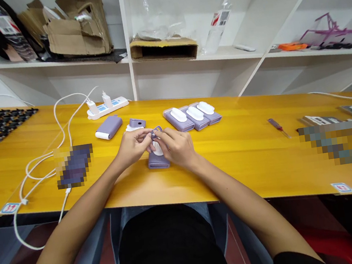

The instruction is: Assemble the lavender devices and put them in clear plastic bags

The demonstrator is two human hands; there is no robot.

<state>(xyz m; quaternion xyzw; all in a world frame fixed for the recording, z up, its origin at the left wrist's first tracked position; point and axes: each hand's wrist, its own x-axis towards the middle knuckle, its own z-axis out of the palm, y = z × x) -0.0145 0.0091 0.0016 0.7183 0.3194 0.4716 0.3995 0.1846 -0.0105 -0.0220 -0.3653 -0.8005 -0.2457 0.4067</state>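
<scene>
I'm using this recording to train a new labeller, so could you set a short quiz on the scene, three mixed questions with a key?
1. Multiple choice: what do the left hand and right hand hold between their fingers?
A) a bottle
B) a small purple piece
C) a white cable

2. True or false: the screwdriver lies on the table, apart from both hands.

3. Count: how many purple cases sit grouped beyond the right hand, each with a white oval on top?

Key: 1. B; 2. True; 3. Three.
</scene>
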